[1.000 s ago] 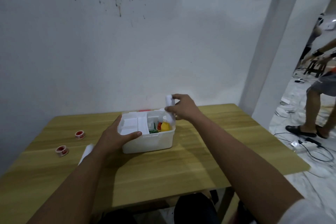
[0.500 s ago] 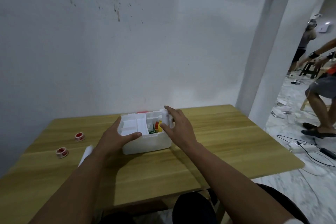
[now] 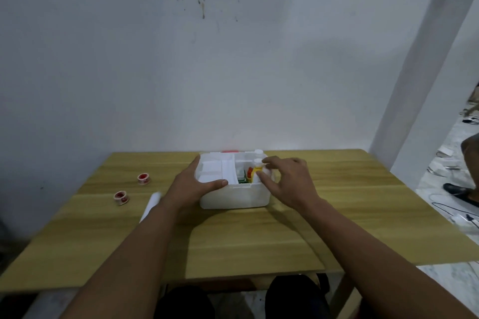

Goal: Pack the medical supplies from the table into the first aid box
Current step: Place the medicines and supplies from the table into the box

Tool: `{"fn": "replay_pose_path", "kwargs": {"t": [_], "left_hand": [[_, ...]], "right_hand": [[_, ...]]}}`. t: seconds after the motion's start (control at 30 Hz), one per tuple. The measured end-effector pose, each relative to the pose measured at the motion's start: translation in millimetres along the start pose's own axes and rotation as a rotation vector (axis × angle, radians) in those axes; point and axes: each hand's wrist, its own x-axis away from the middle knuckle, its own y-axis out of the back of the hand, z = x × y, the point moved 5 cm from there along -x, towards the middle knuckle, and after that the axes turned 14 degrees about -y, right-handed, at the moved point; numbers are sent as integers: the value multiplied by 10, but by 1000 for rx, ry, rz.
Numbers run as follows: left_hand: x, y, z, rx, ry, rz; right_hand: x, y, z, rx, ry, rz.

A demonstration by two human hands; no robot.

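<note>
The white first aid box (image 3: 233, 198) stands open at the table's middle. Inside are white packets (image 3: 211, 172) on the left, and green, red and yellow items (image 3: 250, 173) on the right. My left hand (image 3: 191, 186) grips the box's left end, thumb along the front rim. My right hand (image 3: 287, 181) is at the box's right end, its thumb and forefinger pinching a white bottle (image 3: 258, 163) that stands in the right compartment. Two red-and-white tape rolls (image 3: 143, 179) (image 3: 120, 197) lie on the table to the left. A white roll (image 3: 153, 204) lies partly hidden behind my left forearm.
The wooden table (image 3: 337, 215) stands against a white wall. A white pillar (image 3: 425, 72) rises at the right. Cables (image 3: 456, 211) and a person's foot (image 3: 458, 190) are on the floor beyond the table's right edge.
My right hand has brought the white bottle down from above the box into its right compartment. My left hand has stayed on the box.
</note>
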Motion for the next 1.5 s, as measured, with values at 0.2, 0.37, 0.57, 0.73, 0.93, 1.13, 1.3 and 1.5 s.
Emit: {"fn": "replay_pose_path", "kwargs": {"t": [0.2, 0.37, 0.57, 0.73, 0.93, 1.13, 1.3, 1.5], "left_hand": [[34, 9, -123, 30, -33, 4], [123, 97, -215, 94, 18, 25], [237, 749, 155, -476, 184, -195], [399, 820, 369, -799, 299, 74], [352, 781, 501, -703, 292, 71], [-259, 776, -198, -403, 167, -186], [-718, 369, -652, -181, 152, -132], [-771, -233, -643, -256, 173, 35]], "right_hand": [[37, -10, -71, -47, 30, -2], [-174, -66, -216, -390, -220, 150], [-346, -381, -299, -467, -390, 719], [-393, -451, -251, -488, -345, 816], [-362, -433, -222, -506, -347, 852], [-325, -406, -214, -562, -385, 821], [-303, -409, -230, -578, -393, 796], [-289, -434, -241, -594, -384, 787]]}}
